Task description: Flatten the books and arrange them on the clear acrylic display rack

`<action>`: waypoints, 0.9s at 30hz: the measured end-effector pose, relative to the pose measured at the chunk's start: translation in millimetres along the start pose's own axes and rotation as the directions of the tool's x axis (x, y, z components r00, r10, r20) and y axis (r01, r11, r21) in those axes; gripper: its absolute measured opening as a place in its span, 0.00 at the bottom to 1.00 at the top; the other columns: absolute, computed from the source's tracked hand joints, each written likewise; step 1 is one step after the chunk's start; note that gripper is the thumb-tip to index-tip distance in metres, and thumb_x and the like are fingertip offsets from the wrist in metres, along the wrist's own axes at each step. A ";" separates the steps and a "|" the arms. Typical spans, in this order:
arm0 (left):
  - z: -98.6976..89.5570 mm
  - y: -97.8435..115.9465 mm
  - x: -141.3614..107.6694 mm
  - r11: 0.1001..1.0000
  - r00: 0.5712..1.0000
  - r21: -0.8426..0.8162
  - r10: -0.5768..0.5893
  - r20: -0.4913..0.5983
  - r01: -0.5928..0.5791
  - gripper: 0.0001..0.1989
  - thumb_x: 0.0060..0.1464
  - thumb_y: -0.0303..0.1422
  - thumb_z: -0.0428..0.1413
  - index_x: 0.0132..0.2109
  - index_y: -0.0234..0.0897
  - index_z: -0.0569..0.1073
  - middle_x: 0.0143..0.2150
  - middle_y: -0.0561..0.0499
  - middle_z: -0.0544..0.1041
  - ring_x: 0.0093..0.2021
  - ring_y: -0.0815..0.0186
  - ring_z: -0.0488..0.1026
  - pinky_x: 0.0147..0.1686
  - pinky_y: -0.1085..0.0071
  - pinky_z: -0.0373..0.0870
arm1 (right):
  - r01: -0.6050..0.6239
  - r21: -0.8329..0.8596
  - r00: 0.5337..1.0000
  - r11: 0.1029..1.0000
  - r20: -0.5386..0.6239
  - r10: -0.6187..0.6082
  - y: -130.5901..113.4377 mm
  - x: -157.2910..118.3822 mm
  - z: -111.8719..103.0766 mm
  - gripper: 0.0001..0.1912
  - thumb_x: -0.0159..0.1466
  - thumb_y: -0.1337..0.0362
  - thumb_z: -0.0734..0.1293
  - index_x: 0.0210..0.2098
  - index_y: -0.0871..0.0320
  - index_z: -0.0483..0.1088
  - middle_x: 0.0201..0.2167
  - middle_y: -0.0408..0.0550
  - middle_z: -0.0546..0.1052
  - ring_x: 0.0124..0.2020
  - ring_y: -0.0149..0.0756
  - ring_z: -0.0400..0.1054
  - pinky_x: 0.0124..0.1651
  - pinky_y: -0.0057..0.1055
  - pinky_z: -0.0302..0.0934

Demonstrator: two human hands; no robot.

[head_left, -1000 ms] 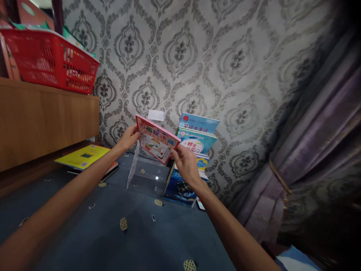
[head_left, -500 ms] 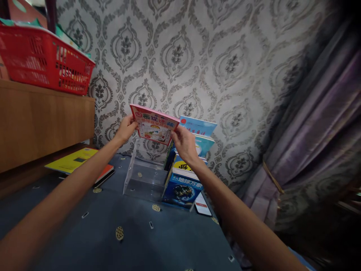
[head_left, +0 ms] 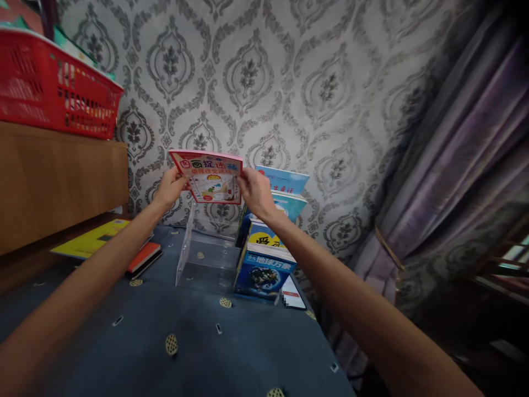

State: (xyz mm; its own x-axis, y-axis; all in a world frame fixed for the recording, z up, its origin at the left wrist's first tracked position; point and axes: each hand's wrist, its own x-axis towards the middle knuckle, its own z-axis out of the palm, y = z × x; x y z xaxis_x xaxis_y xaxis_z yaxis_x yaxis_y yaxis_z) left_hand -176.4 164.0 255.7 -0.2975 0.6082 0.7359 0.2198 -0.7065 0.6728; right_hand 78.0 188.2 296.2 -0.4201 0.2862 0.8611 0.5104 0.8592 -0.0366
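Between both hands I hold up a red-bordered picture book (head_left: 212, 179) with a pink top edge. My left hand (head_left: 170, 188) grips its left side, and my right hand (head_left: 256, 192) pinches its right side. Below the book stands a clear plastic book rack (head_left: 206, 264). Several books fill the rack's right part: a blue book with a globe picture (head_left: 264, 275) in front, a yellow-and-white one (head_left: 264, 238) behind it, and light blue ones (head_left: 285, 182) at the back. My right hand and forearm partly cover these.
A phone (head_left: 292, 294) lies right of the rack on the dark blue patterned cloth (head_left: 198, 358). At left are a yellow book (head_left: 88, 240) and an orange-red book (head_left: 144, 257), beside a wooden cabinet (head_left: 61, 187) bearing a red basket (head_left: 53, 82). A purple curtain (head_left: 433, 182) hangs at right.
The red-bordered book has moved left relative to the rack and its cover sits more level, with both hands still on it. The camera view has shifted slightly.
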 end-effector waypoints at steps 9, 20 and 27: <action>3.6 -4.7 19.1 0.994 0.994 0.109 -0.031 0.108 0.019 0.18 0.51 0.37 0.61 0.48 0.34 0.75 0.40 0.45 0.81 0.38 0.57 0.77 0.35 0.64 0.77 | -0.156 -0.080 0.980 0.984 0.115 0.165 11.6 8.4 2.5 0.11 0.65 0.66 0.57 0.44 0.58 0.69 0.34 0.54 0.79 0.36 0.46 0.71 0.41 0.37 0.61; 19.9 -29.8 40.9 0.993 0.973 0.069 -0.107 0.205 0.095 0.18 0.43 0.36 0.65 0.42 0.38 0.73 0.32 0.50 0.80 0.26 0.66 0.72 0.20 0.76 0.67 | -0.297 -0.238 0.935 0.925 0.123 0.333 6.2 36.4 4.7 0.13 0.64 0.71 0.60 0.47 0.59 0.69 0.42 0.60 0.79 0.45 0.53 0.72 0.48 0.43 0.64; 16.3 -40.2 41.8 0.985 0.962 0.122 -0.146 0.230 0.121 0.21 0.45 0.39 0.65 0.45 0.38 0.72 0.34 0.48 0.79 0.30 0.62 0.74 0.26 0.71 0.71 | -0.329 -0.276 0.927 0.903 0.085 0.364 2.0 39.2 7.6 0.20 0.65 0.74 0.58 0.56 0.62 0.65 0.46 0.64 0.78 0.50 0.56 0.70 0.52 0.48 0.62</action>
State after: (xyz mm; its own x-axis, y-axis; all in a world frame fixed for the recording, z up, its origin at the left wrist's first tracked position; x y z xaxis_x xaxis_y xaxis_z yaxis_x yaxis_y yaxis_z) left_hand -182.5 223.8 260.7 -0.1050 0.7716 0.6274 0.2939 -0.5786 0.7608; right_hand 56.8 204.4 325.9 -0.2679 0.6144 0.7421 0.8064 0.5645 -0.1762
